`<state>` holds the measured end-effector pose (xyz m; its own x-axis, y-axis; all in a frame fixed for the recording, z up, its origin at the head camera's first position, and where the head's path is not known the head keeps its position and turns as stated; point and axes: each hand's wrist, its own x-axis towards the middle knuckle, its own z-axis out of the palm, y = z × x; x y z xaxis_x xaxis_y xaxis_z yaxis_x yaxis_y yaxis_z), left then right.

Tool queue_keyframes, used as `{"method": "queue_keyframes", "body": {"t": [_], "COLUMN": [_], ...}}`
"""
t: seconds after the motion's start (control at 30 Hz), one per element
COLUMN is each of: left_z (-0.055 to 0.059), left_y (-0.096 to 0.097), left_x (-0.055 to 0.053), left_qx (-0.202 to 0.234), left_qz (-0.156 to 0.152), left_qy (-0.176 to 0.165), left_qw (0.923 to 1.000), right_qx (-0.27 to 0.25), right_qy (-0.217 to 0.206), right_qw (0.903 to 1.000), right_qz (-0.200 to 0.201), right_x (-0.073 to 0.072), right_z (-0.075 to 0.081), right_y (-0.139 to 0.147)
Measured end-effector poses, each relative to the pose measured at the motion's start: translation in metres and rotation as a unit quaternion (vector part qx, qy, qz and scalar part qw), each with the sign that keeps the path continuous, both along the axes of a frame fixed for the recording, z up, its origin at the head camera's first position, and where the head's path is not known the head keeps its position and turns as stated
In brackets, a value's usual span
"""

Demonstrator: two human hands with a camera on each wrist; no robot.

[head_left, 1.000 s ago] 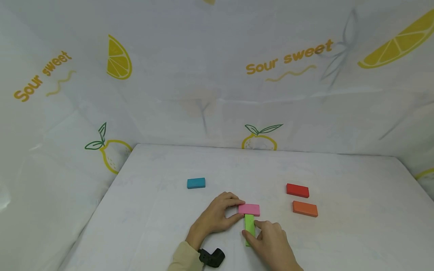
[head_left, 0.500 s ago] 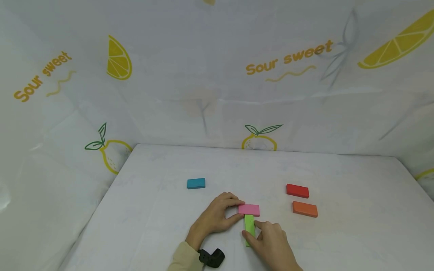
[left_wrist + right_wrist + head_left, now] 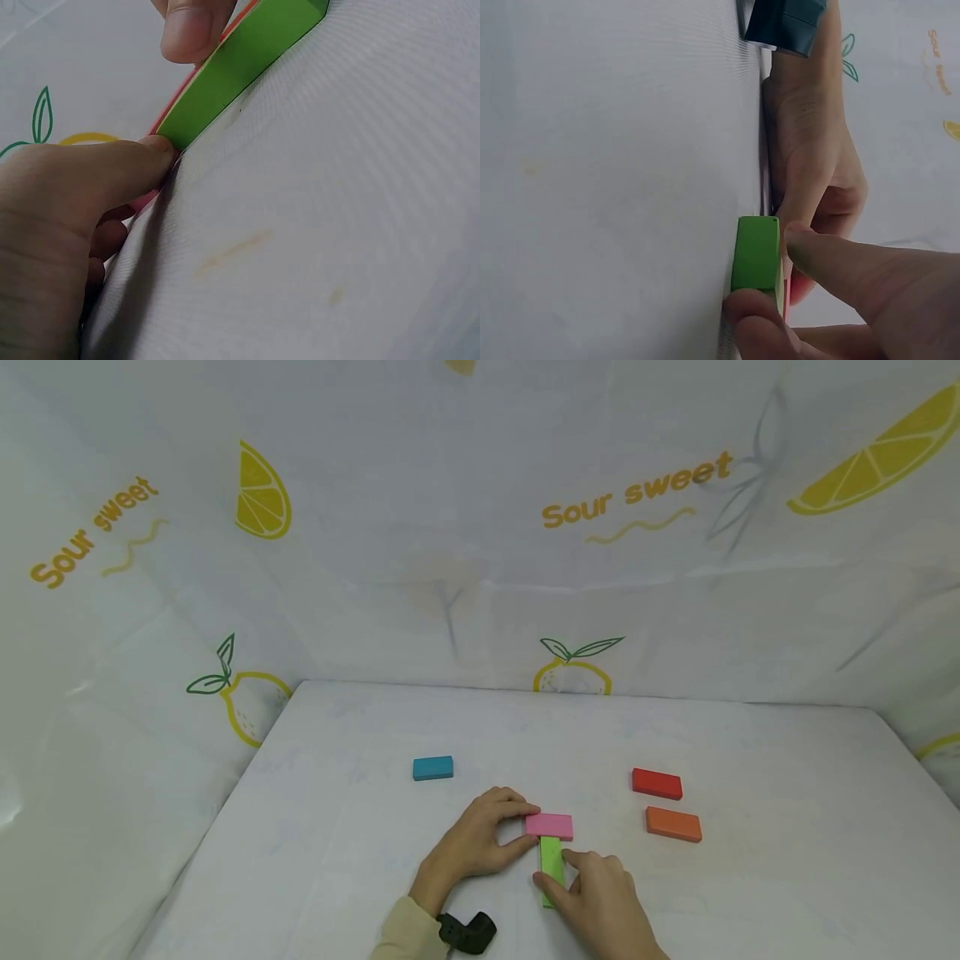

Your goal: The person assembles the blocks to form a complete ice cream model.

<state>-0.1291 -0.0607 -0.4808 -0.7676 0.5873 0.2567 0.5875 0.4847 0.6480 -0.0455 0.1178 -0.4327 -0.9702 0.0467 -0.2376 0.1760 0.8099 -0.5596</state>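
In the head view a pink block (image 3: 553, 827) lies flat on the white table, its long side running left to right. My left hand (image 3: 472, 839) pinches its left end, thumb at the near side and a finger at the far side. Against the pink block's near edge lies a light green block (image 3: 551, 853), pointing towards me, so the two form a T. My right hand (image 3: 603, 893) grips the green block between thumb and finger. The right wrist view shows the end face of the green block (image 3: 756, 253) close to the thumb; the pink block is mostly hidden there.
A blue block (image 3: 432, 768) lies further back on the left. To the right are a red block (image 3: 657, 783) and, nearer, an orange block (image 3: 673, 824). A white cloth wall (image 3: 420, 627) with lemon prints rises behind the table. A black device (image 3: 468, 933) sits on the left wrist.
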Motion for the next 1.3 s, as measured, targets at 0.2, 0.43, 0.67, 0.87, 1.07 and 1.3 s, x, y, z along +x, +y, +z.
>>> {"method": "queue_keyframes", "body": {"t": [0.2, 0.43, 0.67, 0.87, 1.07, 1.3], "left_z": [-0.001, -0.002, -0.001, -0.002, -0.002, -0.002], "left_y": [0.000, -0.001, -0.001, 0.000, 0.000, 0.000], "left_x": [-0.001, -0.002, -0.003, -0.003, -0.003, -0.004], "left_qx": [0.003, 0.008, 0.012, 0.011, 0.014, 0.016], "left_qz": [0.005, 0.007, 0.004, 0.005, 0.002, 0.000], "left_qy": [0.020, 0.029, 0.008, 0.002, 0.013, 0.011], "left_qw": [0.9998, 0.9995, 0.9999, 0.9999, 0.9998, 0.9998], "right_qx": [0.000, -0.001, -0.010, -0.018, -0.028, -0.022], "right_qy": [-0.009, 0.016, 0.047, 0.058, 0.108, 0.133], "right_qw": [0.9999, 0.9998, 0.9988, 0.9979, 0.9932, 0.9899], "right_qz": [-0.009, -0.010, 0.006, 0.022, 0.031, 0.045], "right_x": [0.000, -0.002, -0.008, -0.016, -0.024, -0.030], "right_z": [0.004, 0.008, 0.013, 0.015, 0.019, 0.027], "right_y": [0.005, 0.017, 0.036, 0.058, 0.090, 0.130]}}
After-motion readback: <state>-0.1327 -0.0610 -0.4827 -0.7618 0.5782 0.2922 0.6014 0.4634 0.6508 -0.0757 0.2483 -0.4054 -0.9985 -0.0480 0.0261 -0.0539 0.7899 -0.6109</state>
